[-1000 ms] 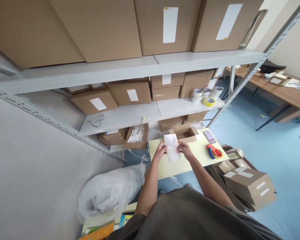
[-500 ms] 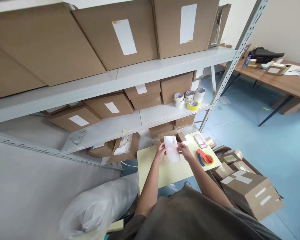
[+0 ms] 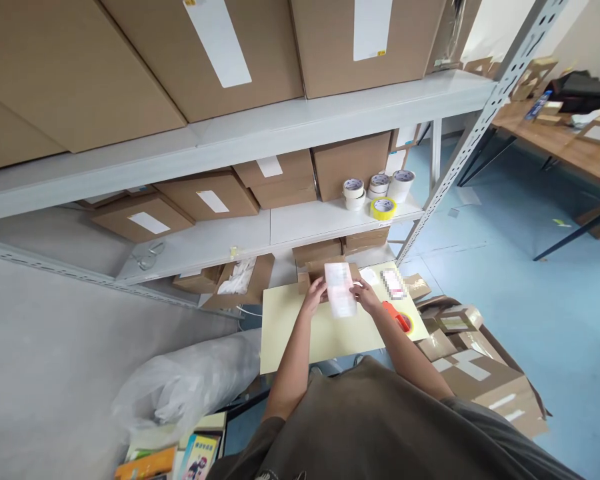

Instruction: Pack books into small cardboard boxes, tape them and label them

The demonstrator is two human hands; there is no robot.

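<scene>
Just below the middle of the frame, my left hand [image 3: 314, 295] and my right hand [image 3: 367, 297] hold a white packet [image 3: 340, 291] between them. Each grip is closed on one long edge of it, the left on the left edge and the right on the right, with the fingers curled round the sides. The packet stands nearly upright, tilted a little, and is lifted clear above the pale yellow counter [image 3: 310, 337]. Its print is too faint to read. Right behind the packet, at the far edge of the counter, sits a small open cardboard box [image 3: 311, 271], partly hidden by my hands. To the right of my right hand a blurred flat card [image 3: 393, 283] lies on the counter, and just below it is a red tape dispenser [image 3: 399, 318], close to my right forearm. Further up, on the grey shelf [image 3: 325, 223], a cluster of white tape rolls [image 3: 377, 188] stands beside a yellow tape roll [image 3: 383, 208]. In the lower left of the frame a crumpled clear plastic bag [image 3: 185, 393] lies on the floor. In the lower right, taped cardboard boxes [image 3: 480, 373] are heaped beside the counter.
</scene>
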